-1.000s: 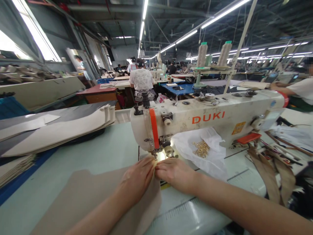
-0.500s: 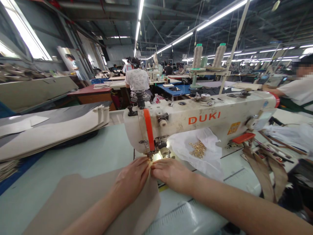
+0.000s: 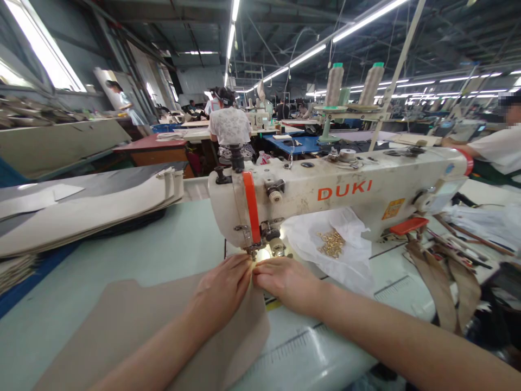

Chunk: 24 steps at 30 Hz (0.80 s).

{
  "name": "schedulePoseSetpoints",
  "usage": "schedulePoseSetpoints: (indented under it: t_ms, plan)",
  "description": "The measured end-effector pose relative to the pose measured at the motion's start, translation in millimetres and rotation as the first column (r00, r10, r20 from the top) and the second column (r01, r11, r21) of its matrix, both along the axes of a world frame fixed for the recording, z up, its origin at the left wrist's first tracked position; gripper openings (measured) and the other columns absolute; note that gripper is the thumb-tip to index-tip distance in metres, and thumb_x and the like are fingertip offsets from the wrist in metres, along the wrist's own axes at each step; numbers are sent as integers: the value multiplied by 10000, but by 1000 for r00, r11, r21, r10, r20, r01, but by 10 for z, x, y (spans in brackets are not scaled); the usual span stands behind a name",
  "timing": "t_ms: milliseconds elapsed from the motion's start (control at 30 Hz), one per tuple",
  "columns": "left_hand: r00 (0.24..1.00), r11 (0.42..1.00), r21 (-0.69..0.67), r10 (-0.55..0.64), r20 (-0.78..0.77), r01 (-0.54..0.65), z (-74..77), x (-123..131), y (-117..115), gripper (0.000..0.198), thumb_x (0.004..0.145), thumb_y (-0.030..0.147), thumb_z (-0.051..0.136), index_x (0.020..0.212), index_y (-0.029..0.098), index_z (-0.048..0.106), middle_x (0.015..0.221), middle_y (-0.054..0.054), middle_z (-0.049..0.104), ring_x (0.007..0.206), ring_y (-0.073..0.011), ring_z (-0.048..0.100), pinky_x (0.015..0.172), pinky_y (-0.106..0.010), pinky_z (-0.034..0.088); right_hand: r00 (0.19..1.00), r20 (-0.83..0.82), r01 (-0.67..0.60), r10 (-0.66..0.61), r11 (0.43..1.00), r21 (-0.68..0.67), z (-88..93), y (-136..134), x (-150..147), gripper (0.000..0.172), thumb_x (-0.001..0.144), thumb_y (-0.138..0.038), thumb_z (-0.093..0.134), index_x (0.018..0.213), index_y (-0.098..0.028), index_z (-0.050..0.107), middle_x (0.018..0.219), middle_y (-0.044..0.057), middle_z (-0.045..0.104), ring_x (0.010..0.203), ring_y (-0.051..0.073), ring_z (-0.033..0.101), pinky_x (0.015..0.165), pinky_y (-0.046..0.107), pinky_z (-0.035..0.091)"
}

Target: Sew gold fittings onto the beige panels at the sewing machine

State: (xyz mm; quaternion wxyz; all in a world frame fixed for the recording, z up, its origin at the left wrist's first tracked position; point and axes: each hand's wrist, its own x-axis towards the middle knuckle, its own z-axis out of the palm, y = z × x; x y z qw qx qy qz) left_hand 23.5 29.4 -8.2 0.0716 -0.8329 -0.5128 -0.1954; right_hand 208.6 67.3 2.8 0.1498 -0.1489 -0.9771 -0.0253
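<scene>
A beige fabric panel [image 3: 138, 312] lies on the pale green table of the sewing machine [image 3: 301, 187], which is marked DUKI. My left hand [image 3: 222, 288] presses on the panel just in front of the needle area, its fingers held together with the fabric edge beneath and between them. Pinched against that same edge from the other side is my right hand [image 3: 287, 279], fingers curled and almost touching the left. Lamp light falls on the spot beyond my fingertips. The fingertips and the stretch of fabric under the presser foot [image 3: 252, 252] are mostly hidden.
Small gold metal fittings [image 3: 331, 243] lie on a white plastic sheet [image 3: 303, 231] under the machine arm. Stacked beige panels [image 3: 101, 212] rest at left. Brown straps [image 3: 437, 290] hang at right. Thread cones [image 3: 334, 87] stand behind, and several people work around.
The camera view has shifted slightly. Both hands stay at the needle area on the fabric panel, with hardly any visible movement of the cloth.
</scene>
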Motion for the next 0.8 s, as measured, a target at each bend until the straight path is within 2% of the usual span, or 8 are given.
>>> schedulePoseSetpoints:
  t_ms: [167, 267, 433, 567, 633, 700, 767, 800]
  plan:
    - [999, 1000, -13, 14, 39, -13, 53, 35, 25, 336, 912, 249, 336, 1010, 138, 638, 1045, -118, 681, 985, -232, 631, 882, -393, 527, 999, -34, -10, 10, 1000, -13, -31, 32, 1, 104, 901, -151, 520, 913, -108, 614, 1037, 90, 647, 1028, 170, 559, 965, 270, 407]
    - [998, 999, -7, 32, 49, -32, 60, 21, -55, 332, 906, 255, 347, 1027, 149, 638, 1063, -112, 681, 1005, -227, 629, 902, -392, 522, 998, -42, -48, 48, 999, -12, -46, 17, 15, 132, 915, -161, 493, 931, -118, 617, 1043, 86, 652, 1023, 157, 562, 951, 265, 420]
    - [997, 997, -24, 70, 41, -69, 32, -49, -471, 327, 894, 226, 372, 1063, 149, 641, 1095, -103, 678, 1011, -210, 636, 906, -353, 529, 974, -167, -153, 156, 988, 31, -63, -63, 58, 190, 925, -158, 445, 912, -163, 635, 951, 45, 683, 907, 151, 598, 865, 280, 470]
    - [985, 975, -161, 163, 54, -152, 111, -64, -770, 342, 871, 219, 432, 1172, 188, 590, 1211, -67, 631, 1094, -191, 599, 960, -331, 491, 945, -296, -137, 137, 990, 21, -83, -87, 76, 212, 904, -127, 428, 869, -159, 634, 841, 50, 678, 809, 154, 602, 778, 277, 485]
    - [974, 959, -200, 218, 64, -201, 178, -75, -918, 444, 862, 261, 473, 1303, 209, 477, 1325, -63, 546, 1172, -199, 547, 986, -347, 468, 947, -302, -111, 108, 994, 9, -87, -94, 92, 198, 898, -120, 436, 865, -157, 628, 810, 52, 670, 791, 156, 595, 753, 272, 478]
    - [963, 956, -152, 263, 60, -252, 207, -118, -1126, 615, 846, 340, 516, 1415, 225, 310, 1441, -78, 403, 1255, -238, 465, 1003, -394, 447, 951, -301, -77, 76, 997, 7, -89, -102, 114, 190, 899, -124, 441, 854, -158, 622, 785, 49, 663, 768, 160, 586, 733, 274, 469]
    - [962, 961, -69, 269, 37, -266, 159, -225, -1397, 825, 780, 438, 588, 1463, 228, 177, 1496, -99, 281, 1299, -297, 397, 1008, -441, 431, 953, -299, -53, 53, 999, 7, -91, -110, 132, 188, 901, -128, 442, 838, -160, 616, 764, 44, 656, 750, 161, 580, 718, 275, 460]
    - [971, 970, -48, 237, 11, -237, 109, -308, -1544, 926, 726, 482, 629, 1471, 228, 142, 1499, -107, 267, 1299, -322, 390, 1005, -451, 430, 954, -297, -48, 47, 999, 5, -92, -115, 136, 193, 903, -127, 440, 827, -161, 614, 754, 42, 652, 744, 161, 578, 711, 275, 456]
